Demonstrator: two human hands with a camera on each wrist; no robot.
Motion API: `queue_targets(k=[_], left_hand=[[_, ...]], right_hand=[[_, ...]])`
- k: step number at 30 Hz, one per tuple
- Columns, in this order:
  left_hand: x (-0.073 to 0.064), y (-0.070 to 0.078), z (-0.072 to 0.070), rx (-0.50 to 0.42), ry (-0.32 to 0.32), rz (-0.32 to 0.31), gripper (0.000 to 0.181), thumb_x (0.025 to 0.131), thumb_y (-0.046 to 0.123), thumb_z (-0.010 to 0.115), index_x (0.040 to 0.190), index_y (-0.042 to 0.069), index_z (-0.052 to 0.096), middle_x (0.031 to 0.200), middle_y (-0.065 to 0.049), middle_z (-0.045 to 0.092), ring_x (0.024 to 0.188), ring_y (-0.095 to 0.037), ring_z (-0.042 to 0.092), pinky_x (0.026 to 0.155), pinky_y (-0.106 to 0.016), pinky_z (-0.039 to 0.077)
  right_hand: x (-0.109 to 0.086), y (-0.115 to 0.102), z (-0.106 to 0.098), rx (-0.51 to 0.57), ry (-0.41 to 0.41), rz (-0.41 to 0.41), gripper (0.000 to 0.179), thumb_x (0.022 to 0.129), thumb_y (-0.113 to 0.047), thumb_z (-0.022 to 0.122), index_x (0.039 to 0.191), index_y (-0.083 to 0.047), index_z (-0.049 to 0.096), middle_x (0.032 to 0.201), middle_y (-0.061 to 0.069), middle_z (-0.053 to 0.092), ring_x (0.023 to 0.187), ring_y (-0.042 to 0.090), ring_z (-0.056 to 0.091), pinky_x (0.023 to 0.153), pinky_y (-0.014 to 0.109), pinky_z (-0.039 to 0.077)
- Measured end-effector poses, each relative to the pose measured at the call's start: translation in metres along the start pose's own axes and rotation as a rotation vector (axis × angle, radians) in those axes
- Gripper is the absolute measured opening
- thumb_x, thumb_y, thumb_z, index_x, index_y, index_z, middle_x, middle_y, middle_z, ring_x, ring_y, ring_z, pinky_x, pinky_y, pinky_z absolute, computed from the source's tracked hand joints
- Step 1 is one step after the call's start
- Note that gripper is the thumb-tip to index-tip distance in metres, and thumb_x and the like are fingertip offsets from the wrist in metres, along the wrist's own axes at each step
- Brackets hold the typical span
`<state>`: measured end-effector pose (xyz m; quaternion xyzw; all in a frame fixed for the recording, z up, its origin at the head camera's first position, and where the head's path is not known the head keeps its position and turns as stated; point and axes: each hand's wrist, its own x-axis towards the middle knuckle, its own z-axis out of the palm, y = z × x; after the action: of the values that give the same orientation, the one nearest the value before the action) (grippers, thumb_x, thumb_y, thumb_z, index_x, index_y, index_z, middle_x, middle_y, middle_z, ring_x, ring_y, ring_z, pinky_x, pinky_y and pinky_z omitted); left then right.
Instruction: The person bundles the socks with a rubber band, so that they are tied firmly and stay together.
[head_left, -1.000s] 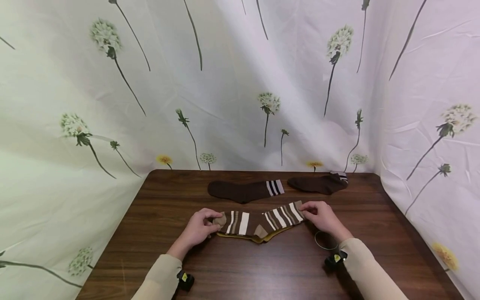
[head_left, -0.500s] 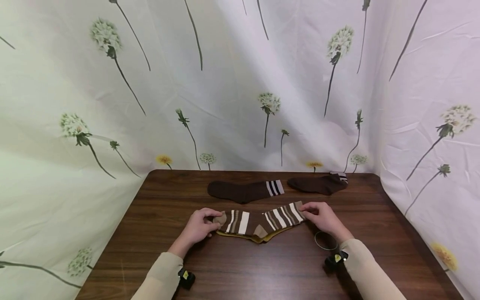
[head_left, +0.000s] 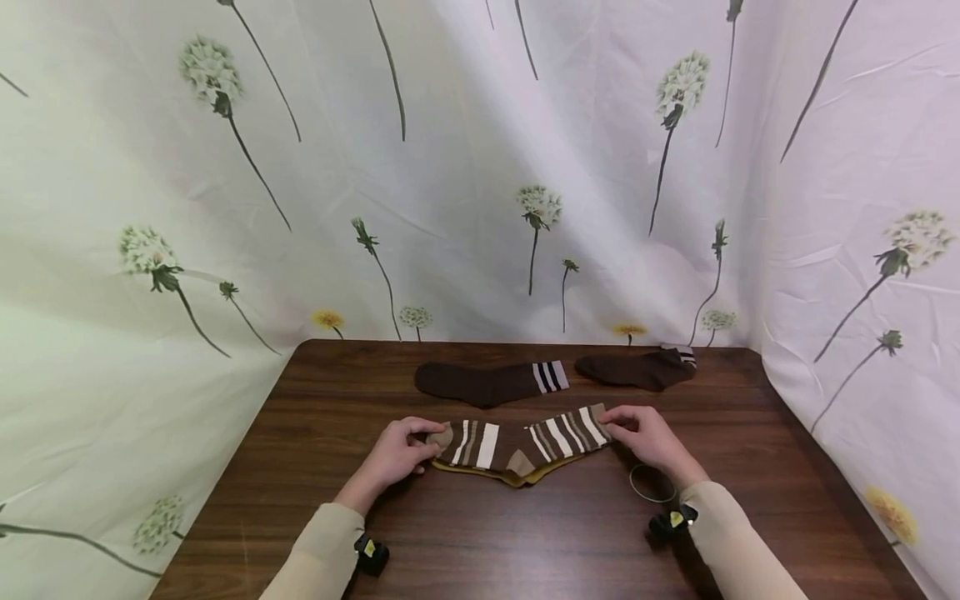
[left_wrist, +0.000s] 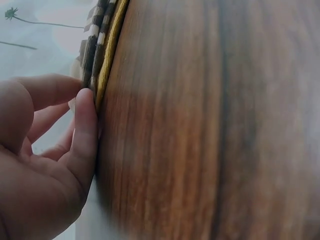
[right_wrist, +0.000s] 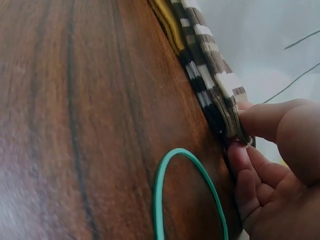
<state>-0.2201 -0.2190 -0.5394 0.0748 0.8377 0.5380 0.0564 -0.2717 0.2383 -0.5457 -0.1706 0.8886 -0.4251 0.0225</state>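
Note:
A brown sock with white and tan stripes [head_left: 555, 437] lies flat across the table, on top of other layers. Along its near edge a mustard-yellow sock [head_left: 517, 479] peeks out; the rest of that one is hidden. At the toe end, my left hand [head_left: 397, 454] pinches the striped sock between thumb and fingers. My right hand [head_left: 647, 435] pinches the cuff corner at the other end. The right wrist view shows layered striped fabric [right_wrist: 212, 70] running into those fingers [right_wrist: 265, 120]. In the left wrist view, the thumb [left_wrist: 86, 125] touches the sock's edge.
Behind lie two dark brown socks with striped cuffs: one [head_left: 480, 383] in the middle, another [head_left: 637, 368] to the right near the back edge. A thin green loop [right_wrist: 159, 200] hangs by my right wrist. A flowered cloth [head_left: 465, 208] rises behind the wooden table [head_left: 480, 542].

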Motion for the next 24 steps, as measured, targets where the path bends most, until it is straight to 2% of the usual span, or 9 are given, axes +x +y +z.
queue_targets(k=[4,8,12,15,17,21,24], left_hand=[[-0.001,0.001,-0.002,-0.019,-0.029,-0.011,0.028,0.097,0.001,0.072,0.125,-0.001,0.074,0.132,-0.025,0.062,0.075,-0.022,0.067,0.057,-0.033,0.06],[0.0,0.002,-0.008,-0.059,-0.067,-0.042,0.033,0.099,0.004,0.071,0.132,-0.001,0.07,0.13,-0.025,0.064,0.079,-0.024,0.068,0.06,-0.035,0.061],[0.003,0.002,-0.015,-0.069,-0.075,-0.057,0.04,0.101,0.008,0.07,0.139,-0.002,0.064,0.128,-0.024,0.066,0.078,-0.023,0.068,0.062,-0.036,0.061],[0.007,0.001,-0.019,-0.056,-0.033,-0.057,0.039,0.101,0.005,0.069,0.138,-0.004,0.063,0.125,-0.024,0.067,0.081,-0.022,0.069,0.064,-0.036,0.06],[0.01,0.0,-0.021,-0.044,0.013,-0.055,0.036,0.1,0.003,0.068,0.135,-0.005,0.064,0.122,-0.024,0.069,0.085,-0.023,0.07,0.066,-0.034,0.059],[0.018,0.0,-0.025,0.005,0.121,-0.038,0.032,0.099,0.001,0.069,0.131,-0.006,0.067,0.121,-0.024,0.071,0.101,-0.029,0.072,0.08,-0.033,0.059],[0.026,0.002,-0.028,0.057,0.168,-0.041,0.034,0.099,0.003,0.071,0.131,-0.005,0.067,0.128,-0.023,0.07,0.114,-0.036,0.069,0.096,-0.043,0.056]], right_hand=[[-0.001,0.0,0.0,-0.009,0.006,-0.009,0.012,0.1,-0.009,0.072,0.11,-0.011,0.079,0.11,0.006,0.077,0.096,0.015,0.068,0.078,0.026,0.054],[-0.001,-0.001,-0.001,-0.027,0.0,-0.02,0.013,0.101,-0.01,0.071,0.111,-0.012,0.079,0.111,0.005,0.077,0.097,0.015,0.068,0.08,0.027,0.054],[0.0,-0.005,-0.004,-0.048,-0.023,-0.021,0.013,0.101,-0.011,0.071,0.111,-0.013,0.079,0.108,0.004,0.077,0.085,0.009,0.065,0.073,0.026,0.054],[0.001,-0.008,-0.005,-0.09,-0.036,-0.038,0.012,0.1,-0.012,0.072,0.111,-0.013,0.079,0.104,0.003,0.076,0.077,0.006,0.062,0.068,0.026,0.053],[0.003,-0.011,-0.005,-0.134,-0.031,-0.055,0.013,0.1,-0.014,0.073,0.111,-0.014,0.079,0.104,0.002,0.074,0.077,0.007,0.062,0.069,0.028,0.054],[0.011,-0.019,-0.002,-0.21,0.032,-0.113,0.016,0.098,-0.016,0.075,0.113,-0.013,0.079,0.107,0.004,0.07,0.092,0.016,0.065,0.081,0.038,0.055],[0.017,-0.027,0.0,-0.22,0.087,-0.13,0.017,0.097,-0.013,0.074,0.113,-0.012,0.079,0.112,0.007,0.069,0.101,0.024,0.066,0.088,0.047,0.055]])
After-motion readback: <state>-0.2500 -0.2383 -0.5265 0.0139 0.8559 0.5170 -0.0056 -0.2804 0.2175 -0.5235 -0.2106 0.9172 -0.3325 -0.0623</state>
